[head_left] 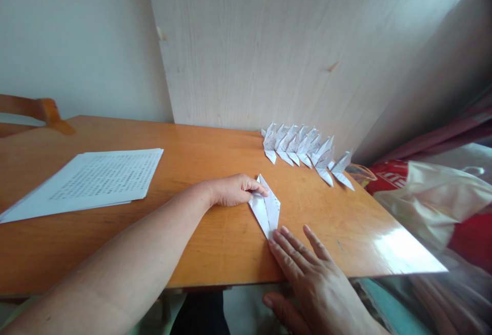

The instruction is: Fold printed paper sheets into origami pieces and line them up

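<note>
A piece of white folded paper (pixel 270 211), shaped like a kite with a crease down its middle, lies flat on the wooden table (pixel 215 253). My left hand (pixel 235 190) holds it down near its upper end, index finger reaching across it and the other fingers curled in. At the paper's lower tip, my right hand (pixel 313 276) lies with fingers stretched out and slightly spread, fingertips touching the tip. Behind, toward the wall, several folded paper figures (pixel 294 142) with pointed upright parts stand in rows. One paper figure (pixel 341 170) sits at their right end.
A stack of printed sheets (pixel 111 176) lies on the table at the left. Part of a wooden chair (pixel 48 112) shows at the far left. Past the table's right edge are a pale plastic bag (pixel 434 191) and red bags (pixel 388 177). A pale board (pixel 249 47) stands behind the table.
</note>
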{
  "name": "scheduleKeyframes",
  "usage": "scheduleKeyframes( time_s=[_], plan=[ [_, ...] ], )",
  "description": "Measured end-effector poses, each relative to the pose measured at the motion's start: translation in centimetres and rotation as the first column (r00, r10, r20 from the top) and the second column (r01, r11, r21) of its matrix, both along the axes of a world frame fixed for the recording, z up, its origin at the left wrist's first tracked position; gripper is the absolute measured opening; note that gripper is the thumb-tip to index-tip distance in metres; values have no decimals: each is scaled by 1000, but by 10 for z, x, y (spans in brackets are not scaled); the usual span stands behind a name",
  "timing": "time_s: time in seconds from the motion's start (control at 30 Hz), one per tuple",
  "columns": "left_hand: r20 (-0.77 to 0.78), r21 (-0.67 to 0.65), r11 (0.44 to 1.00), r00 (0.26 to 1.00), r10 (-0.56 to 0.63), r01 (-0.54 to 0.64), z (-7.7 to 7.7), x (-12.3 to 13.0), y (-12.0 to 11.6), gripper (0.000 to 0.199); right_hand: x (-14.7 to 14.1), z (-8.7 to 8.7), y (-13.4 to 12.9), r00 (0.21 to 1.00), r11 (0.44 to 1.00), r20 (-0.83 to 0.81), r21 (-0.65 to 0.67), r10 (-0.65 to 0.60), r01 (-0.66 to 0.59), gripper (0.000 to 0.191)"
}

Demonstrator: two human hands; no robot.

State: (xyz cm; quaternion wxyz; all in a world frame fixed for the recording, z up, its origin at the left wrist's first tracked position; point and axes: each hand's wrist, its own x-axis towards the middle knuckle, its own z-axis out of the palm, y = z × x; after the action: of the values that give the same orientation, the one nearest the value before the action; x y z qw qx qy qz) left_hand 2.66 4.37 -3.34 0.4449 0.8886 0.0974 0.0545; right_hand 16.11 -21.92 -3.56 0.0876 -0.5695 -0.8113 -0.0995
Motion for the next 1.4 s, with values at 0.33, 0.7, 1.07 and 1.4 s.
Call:
scheduleKeyframes(
  time_s=[0.33, 0.7, 1.07, 1.4],
  plan=[
    [117, 421, 861, 958, 261, -285, 26, 6, -28, 22, -4, -4, 0, 997, 998, -78, 54, -22, 27, 63],
    [-41, 701, 698, 969, 244, -146, 35, 6, -71, 39, -28, -4, 8, 993, 995, -118, 88, -26, 36, 69],
    [-44, 728, 682, 989, 141, -65, 40, 3, -80, 33, 16, 24, 21, 809, 977, -566, 28, -158, 210, 29],
    [-57, 713, 698, 998, -34, 64, 45, -4, -68, 31, 67, 11, 73, 931, 974, -286, -64, -226, 217, 41]
  ],
)
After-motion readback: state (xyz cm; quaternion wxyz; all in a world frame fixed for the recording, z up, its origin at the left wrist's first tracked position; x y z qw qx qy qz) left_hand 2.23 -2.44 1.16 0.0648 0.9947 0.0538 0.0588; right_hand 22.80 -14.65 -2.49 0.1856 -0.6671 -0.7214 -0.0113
